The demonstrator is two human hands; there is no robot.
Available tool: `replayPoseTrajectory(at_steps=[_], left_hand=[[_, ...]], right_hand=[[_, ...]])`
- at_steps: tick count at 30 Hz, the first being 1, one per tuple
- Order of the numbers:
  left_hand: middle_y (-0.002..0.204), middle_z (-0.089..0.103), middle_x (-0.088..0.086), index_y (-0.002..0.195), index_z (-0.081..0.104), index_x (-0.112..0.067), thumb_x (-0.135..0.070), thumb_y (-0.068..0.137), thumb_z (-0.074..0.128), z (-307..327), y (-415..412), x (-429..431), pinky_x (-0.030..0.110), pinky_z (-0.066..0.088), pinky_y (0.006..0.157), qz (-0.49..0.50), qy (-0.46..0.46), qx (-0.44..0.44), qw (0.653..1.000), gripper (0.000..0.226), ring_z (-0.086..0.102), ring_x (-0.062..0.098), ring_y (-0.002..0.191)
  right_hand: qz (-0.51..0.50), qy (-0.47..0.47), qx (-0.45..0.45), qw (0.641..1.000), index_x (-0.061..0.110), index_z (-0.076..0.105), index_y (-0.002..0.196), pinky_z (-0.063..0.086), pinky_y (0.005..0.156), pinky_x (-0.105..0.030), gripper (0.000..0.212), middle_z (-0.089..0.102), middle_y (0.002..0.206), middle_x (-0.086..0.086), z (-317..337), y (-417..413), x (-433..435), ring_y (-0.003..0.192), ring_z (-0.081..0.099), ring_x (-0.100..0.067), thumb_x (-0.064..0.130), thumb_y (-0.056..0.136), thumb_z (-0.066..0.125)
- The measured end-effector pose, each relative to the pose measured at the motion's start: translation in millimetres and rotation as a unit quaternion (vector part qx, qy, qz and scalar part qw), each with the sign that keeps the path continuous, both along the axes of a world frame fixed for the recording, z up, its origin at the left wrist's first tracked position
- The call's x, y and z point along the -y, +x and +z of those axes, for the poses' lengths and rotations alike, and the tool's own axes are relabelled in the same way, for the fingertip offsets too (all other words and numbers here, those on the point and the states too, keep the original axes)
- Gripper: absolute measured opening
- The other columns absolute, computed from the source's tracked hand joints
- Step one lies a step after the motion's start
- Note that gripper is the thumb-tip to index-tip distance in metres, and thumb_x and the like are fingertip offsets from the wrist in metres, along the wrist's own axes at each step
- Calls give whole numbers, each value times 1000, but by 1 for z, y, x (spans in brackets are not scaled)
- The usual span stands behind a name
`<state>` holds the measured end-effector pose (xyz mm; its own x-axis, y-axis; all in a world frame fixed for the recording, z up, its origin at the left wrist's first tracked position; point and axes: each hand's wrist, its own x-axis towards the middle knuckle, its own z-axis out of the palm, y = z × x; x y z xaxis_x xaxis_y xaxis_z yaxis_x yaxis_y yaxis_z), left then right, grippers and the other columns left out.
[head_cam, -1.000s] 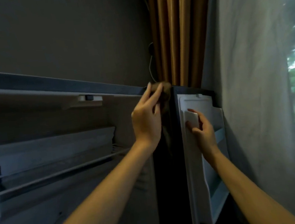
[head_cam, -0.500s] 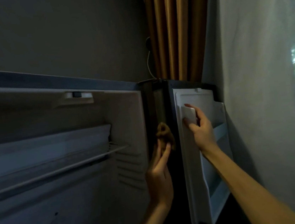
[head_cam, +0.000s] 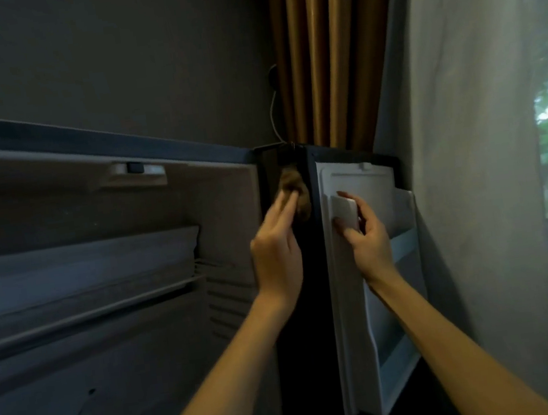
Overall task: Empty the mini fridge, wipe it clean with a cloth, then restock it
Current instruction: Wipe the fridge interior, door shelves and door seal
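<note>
The brown cloth [head_cam: 292,187] sits bunched at centre frame. It lies against the dark strip on the hinge side of the mini fridge [head_cam: 226,220], between its pale inner wall and the open door [head_cam: 371,181]. The left hand [head_cam: 277,258] presses it there with straight fingers. The right hand [head_cam: 368,240], just right of it and apart, clamps thumb and fingers round a raised white piece of the door lining. A wire shelf [head_cam: 88,311] crosses the cavity at left, and a gold curtain [head_cam: 332,45] hangs at upper centre.

The wad looks held by fingertip pressure alone, so it could slip and drop. A hard pull might strain the lining piece or swing the door onto the left fingers. No brand, label or writing is legible.
</note>
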<state>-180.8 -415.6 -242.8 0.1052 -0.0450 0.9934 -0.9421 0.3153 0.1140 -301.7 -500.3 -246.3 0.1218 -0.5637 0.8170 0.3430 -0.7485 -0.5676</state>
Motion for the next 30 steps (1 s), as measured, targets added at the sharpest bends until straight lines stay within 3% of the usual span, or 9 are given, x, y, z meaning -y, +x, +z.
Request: replayPoseTrajectory(at_steps=[5, 9, 13, 17, 22, 26, 28, 30], left_hand=[[143, 46, 10, 132, 53, 0, -10, 93, 37, -60, 0, -6, 22, 33, 111, -66, 42, -8, 997, 44, 46, 19, 131], [150, 40, 6, 140, 45, -12, -4, 96, 41, 14, -13, -2, 29, 27, 115, -39, 29, -5, 999, 45, 31, 23, 142], [148, 44, 5, 139, 50, -14, 6, 95, 43, 77, -21, 8, 35, 32, 115, -43, -17, -45, 998, 48, 33, 20, 141], [147, 43, 5, 135, 54, -13, -10, 96, 38, 14, -8, 10, 27, 29, 114, -14, -6, 32, 999, 42, 32, 18, 141], [147, 41, 1, 135, 51, -14, 2, 88, 46, -78, 0, -1, 23, 24, 115, -45, 69, 44, 996, 49, 33, 18, 139], [148, 41, 3, 138, 49, -17, -8, 92, 39, -13, -3, -21, 27, 28, 114, -28, 47, 97, 994, 47, 35, 21, 139], [150, 38, 5, 139, 48, -16, -6, 95, 38, 42, -12, -23, 21, 24, 114, -28, -2, 73, 997, 47, 31, 21, 142], [151, 38, 7, 138, 50, -15, 2, 95, 44, 83, -22, -16, 26, 25, 115, -19, -23, 47, 998, 47, 28, 22, 143]], right_hand=[[-3, -7, -4, 1000, 28, 53, 131, 51, 78, -17, 40, 59, 119, 3, -1, 1, 0, 104, 58, -9, 12, 94, 59], [2, -17, -2, 1000, 29, 52, 130, 49, 81, -14, 39, 59, 121, 11, 0, -1, -3, 107, 57, -2, 18, 94, 61], [11, -35, -5, 999, 22, 51, 133, 45, 81, -10, 41, 57, 121, 18, -1, -2, -2, 105, 56, 7, 20, 93, 62], [14, -18, -16, 1000, 30, 52, 126, 47, 80, -9, 42, 57, 119, 17, 7, -4, 0, 105, 56, 2, 8, 92, 61], [-3, 6, -13, 1000, 23, 52, 133, 52, 79, -15, 46, 58, 122, 2, 5, -1, -8, 106, 56, -8, 2, 93, 56], [2, 3, -21, 1000, 24, 51, 134, 52, 85, -20, 45, 59, 127, 0, 4, -5, -8, 114, 57, -14, 14, 92, 62], [1, -14, -29, 999, 26, 52, 133, 51, 88, -24, 48, 61, 126, 3, 2, -7, -10, 111, 60, -10, 30, 87, 62], [-10, -23, -27, 999, 29, 52, 132, 50, 90, -25, 49, 61, 126, 6, 1, -7, -11, 112, 59, -8, 36, 84, 63]])
